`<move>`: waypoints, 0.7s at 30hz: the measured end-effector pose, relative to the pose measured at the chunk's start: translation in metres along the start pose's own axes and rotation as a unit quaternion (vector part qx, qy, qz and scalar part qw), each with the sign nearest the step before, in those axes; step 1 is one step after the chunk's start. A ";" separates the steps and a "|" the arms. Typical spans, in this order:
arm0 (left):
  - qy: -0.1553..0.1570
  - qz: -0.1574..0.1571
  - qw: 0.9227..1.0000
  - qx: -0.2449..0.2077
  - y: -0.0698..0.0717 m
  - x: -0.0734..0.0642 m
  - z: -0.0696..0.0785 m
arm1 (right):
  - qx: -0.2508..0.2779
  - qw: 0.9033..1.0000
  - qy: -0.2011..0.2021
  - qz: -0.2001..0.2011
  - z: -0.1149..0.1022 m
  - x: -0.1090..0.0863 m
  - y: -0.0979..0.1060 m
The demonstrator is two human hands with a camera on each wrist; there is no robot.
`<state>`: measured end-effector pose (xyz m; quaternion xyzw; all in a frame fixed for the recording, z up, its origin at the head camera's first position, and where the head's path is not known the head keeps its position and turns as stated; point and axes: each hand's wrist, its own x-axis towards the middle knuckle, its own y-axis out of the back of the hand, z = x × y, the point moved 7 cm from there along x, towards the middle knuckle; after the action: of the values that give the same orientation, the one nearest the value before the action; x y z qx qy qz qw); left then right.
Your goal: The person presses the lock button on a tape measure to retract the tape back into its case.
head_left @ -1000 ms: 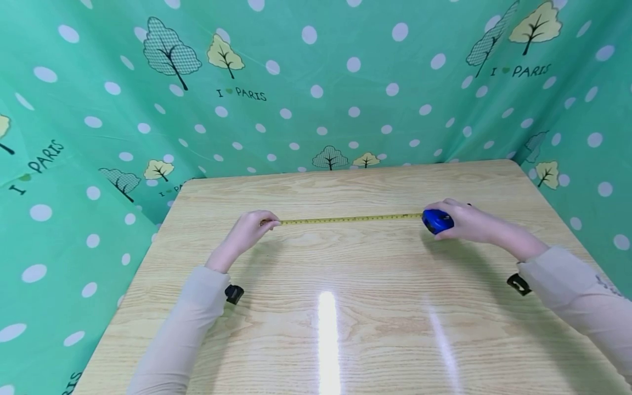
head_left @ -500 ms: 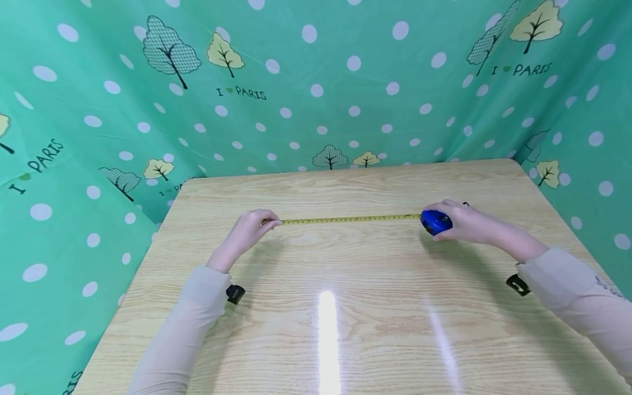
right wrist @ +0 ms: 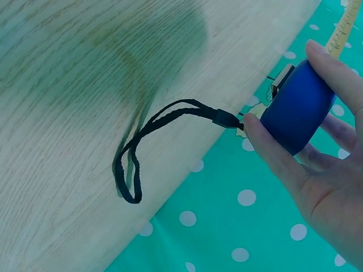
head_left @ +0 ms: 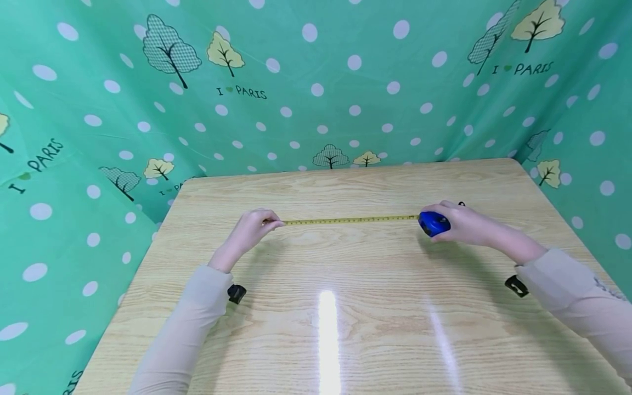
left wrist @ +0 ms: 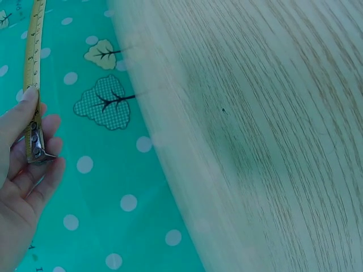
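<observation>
A blue tape measure (head_left: 434, 224) is gripped by my right hand (head_left: 456, 222), fingers round its case in the right wrist view. From the case (right wrist: 300, 107) hangs a black wrist strap (right wrist: 133, 144). Its yellow blade (head_left: 350, 220) runs straight and level across to my left hand (head_left: 253, 230). There the thumb and fingers pinch the blade close to its end, and the metal hook (left wrist: 41, 154) lies over the fingers in the left wrist view. Both hands are held above the wooden table (head_left: 296, 263), their shadows falling on it.
Green curtains (head_left: 316, 71) with white dots and printed trees surround the table at the back and sides. A black wrist mount (head_left: 236, 293) shows under the left sleeve and another mount (head_left: 516, 286) under the right. Light glare (head_left: 328, 340) streaks the tabletop's front.
My right hand and the tape measure have shifted slightly left, and my left hand slightly right. The visible stretch of blade between them is a little shorter.
</observation>
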<state>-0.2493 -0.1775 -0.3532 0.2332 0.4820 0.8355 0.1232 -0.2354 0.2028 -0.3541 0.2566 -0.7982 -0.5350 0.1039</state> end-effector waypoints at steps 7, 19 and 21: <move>-0.028 0.005 1.000 0.003 -0.001 0.001 0.005 | -0.007 1.000 0.009 0.003 -0.001 0.000 -0.002; -0.019 0.002 1.000 0.001 -0.001 0.000 0.005 | -0.010 1.000 0.018 0.004 -0.009 0.000 -0.002; -0.016 0.002 1.000 0.000 -0.001 0.000 0.005 | -0.009 1.000 0.015 0.004 -0.009 0.000 -0.003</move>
<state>-0.2469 -0.1730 -0.3522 0.2473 0.4798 0.8318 0.1294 -0.2305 0.1945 -0.3528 0.2607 -0.7928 -0.5376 0.1203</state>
